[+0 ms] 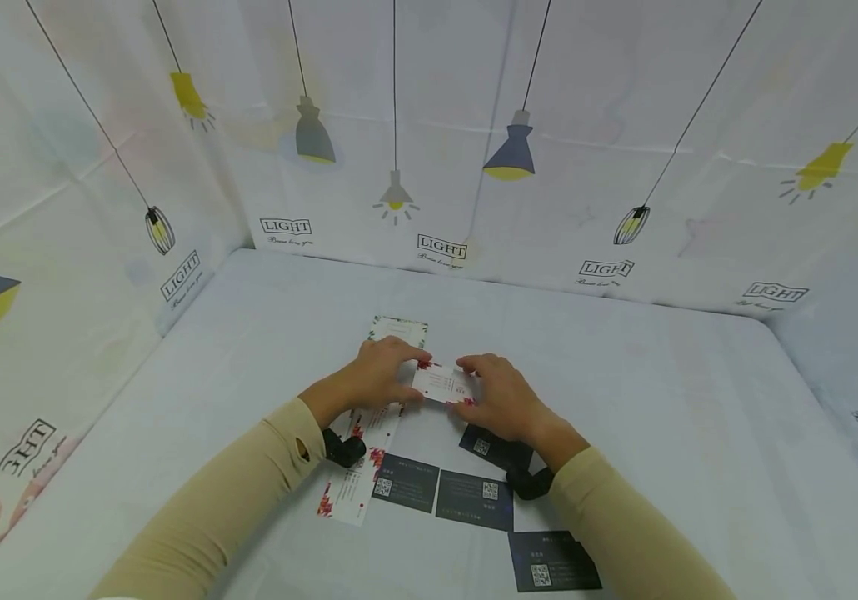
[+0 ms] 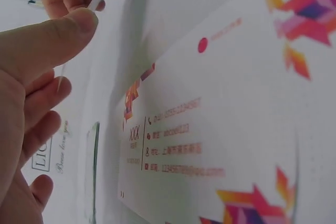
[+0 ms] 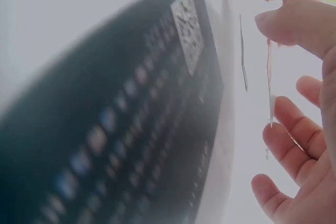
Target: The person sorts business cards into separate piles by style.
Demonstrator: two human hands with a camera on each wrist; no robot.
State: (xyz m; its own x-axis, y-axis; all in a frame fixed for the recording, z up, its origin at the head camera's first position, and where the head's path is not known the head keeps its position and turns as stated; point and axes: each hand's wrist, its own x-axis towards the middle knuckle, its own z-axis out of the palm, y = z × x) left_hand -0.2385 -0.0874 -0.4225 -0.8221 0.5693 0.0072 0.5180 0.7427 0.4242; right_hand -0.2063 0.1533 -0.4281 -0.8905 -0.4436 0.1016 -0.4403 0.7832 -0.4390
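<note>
One thin white rectangular card, red-pink patterns at its corners and small print between, was above the white-covered bench, left hand and right hand each pinching one end in its grip. Four dark rectangular cards showed; other white cards, partly hidden, could not be counted.
</note>
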